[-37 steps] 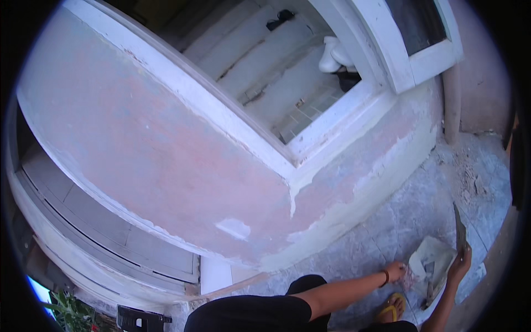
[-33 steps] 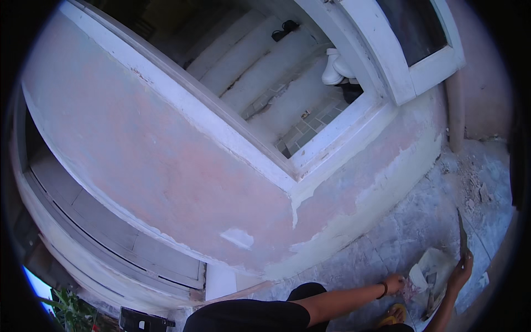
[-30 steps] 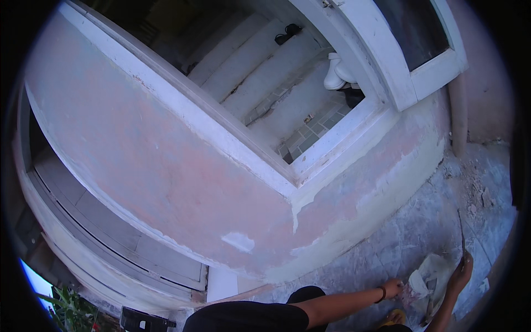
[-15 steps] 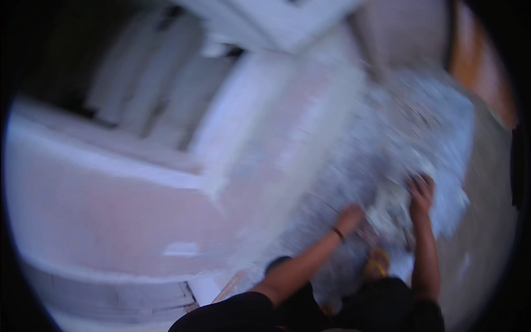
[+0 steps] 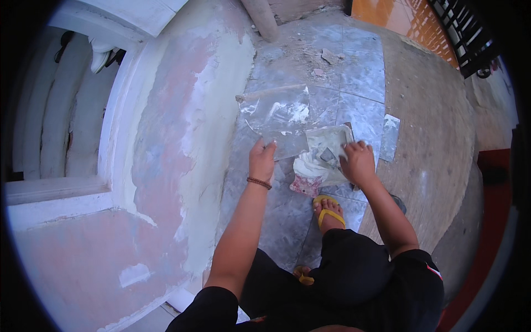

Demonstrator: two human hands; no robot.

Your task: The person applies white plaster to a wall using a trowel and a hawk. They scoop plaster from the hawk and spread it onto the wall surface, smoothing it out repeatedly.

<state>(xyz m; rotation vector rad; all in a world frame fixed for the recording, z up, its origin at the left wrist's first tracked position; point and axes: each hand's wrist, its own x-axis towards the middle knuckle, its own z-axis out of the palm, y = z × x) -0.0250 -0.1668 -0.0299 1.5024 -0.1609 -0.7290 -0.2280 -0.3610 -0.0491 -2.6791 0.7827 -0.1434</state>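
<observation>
My left hand [image 5: 262,161], a brown bracelet at its wrist, is closed with its fingertips at the lower left edge of a thin grey sheet [image 5: 268,113] smeared with white paste. The sheet's far edge looks thick or rolled. To the right, my right hand [image 5: 359,163] curls its fingers over the right rim of an off-white tray [image 5: 328,134] coated with putty. A small grey scraper blade [image 5: 328,156] lies in the tray. White putty [image 5: 306,167] spills from a pink-red bag [image 5: 306,184] at the tray's near left corner.
A grey metal strip [image 5: 390,137] lies right of the tray. Debris [image 5: 330,56] litters the far tiles [image 5: 359,74]. A patchy plastered ledge [image 5: 177,133] runs along the left. My foot in a yellow sandal [image 5: 329,212] stands close to the bag. A black rail [image 5: 459,36] is far right.
The view has swung and sharpened, so the ledge and tiles sit differently. My left hand has gone from near the bag to the grey sheet's edge; my right hand stays by the tray.
</observation>
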